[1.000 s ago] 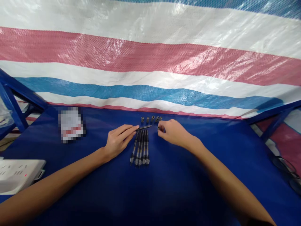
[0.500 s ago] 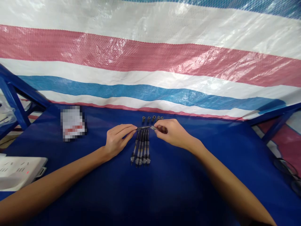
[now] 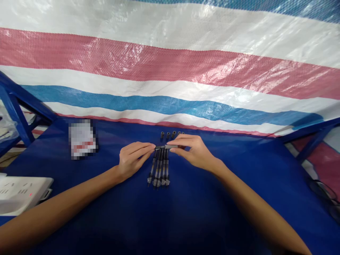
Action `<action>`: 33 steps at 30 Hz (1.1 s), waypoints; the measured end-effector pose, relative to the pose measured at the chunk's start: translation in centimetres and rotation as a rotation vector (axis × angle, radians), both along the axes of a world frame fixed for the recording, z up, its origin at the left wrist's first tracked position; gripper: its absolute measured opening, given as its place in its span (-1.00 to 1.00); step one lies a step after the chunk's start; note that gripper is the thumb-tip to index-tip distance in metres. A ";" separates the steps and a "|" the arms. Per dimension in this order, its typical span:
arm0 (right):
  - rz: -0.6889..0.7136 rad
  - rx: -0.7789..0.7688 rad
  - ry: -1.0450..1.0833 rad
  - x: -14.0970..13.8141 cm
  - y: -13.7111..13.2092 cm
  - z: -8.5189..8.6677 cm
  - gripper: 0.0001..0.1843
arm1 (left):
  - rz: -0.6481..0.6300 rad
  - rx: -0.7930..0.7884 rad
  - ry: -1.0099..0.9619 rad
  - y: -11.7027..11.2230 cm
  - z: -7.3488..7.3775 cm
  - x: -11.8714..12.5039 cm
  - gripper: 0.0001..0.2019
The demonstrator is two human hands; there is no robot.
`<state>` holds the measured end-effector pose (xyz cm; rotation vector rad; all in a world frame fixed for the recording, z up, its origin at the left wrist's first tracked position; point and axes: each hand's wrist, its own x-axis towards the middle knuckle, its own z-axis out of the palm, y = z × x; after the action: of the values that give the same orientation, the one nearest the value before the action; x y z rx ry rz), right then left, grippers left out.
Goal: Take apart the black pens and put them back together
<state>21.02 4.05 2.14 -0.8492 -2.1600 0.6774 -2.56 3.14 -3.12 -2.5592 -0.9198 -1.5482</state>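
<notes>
My left hand (image 3: 132, 157) is closed in a pinch on a dark pen (image 3: 159, 147), held sideways with its far end toward the right. My right hand (image 3: 196, 151) pinches a grey pen cap (image 3: 171, 146), which now covers the tip end of that pen. Below them several pens (image 3: 159, 166) with clear middle sections lie side by side on the blue table (image 3: 164, 212). Behind my hands several small pen caps (image 3: 168, 135) stand upright in a row, the rightmost ones partly hidden by my right hand.
A blurred-out white packet (image 3: 82, 136) with a red band lies at the back left. A white power strip (image 3: 26, 193) with a red light sits at the left edge. Blue frame posts (image 3: 16, 109) flank the table, and a striped plastic sheet (image 3: 170, 63) hangs behind it.
My right hand has brought the cap left onto the pen's tip, where a gap showed before. Its fingers have straightened somewhat. My left hand has barely moved.
</notes>
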 end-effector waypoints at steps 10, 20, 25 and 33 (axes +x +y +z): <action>0.224 -0.803 0.487 -0.4 0.5 -1.7 -0.70 | 0.006 0.009 -0.043 -0.1 -0.1 -0.2 -0.85; 0.319 -0.873 0.506 -0.6 0.6 -3.1 -0.71 | -0.074 0.049 -0.067 -0.3 -0.1 -0.2 -0.77; 0.337 -0.887 0.478 -0.6 0.6 -3.3 -0.69 | -0.114 0.076 -0.017 -0.6 0.0 -0.3 -0.84; 0.187 -0.755 0.328 -0.5 0.0 -1.4 -0.66 | -0.011 0.059 0.026 -0.2 -0.3 0.1 -0.90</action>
<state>20.52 4.06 0.69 -0.8231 -1.6878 1.6611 -2.45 2.97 -3.44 -2.5427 -0.8456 -1.5170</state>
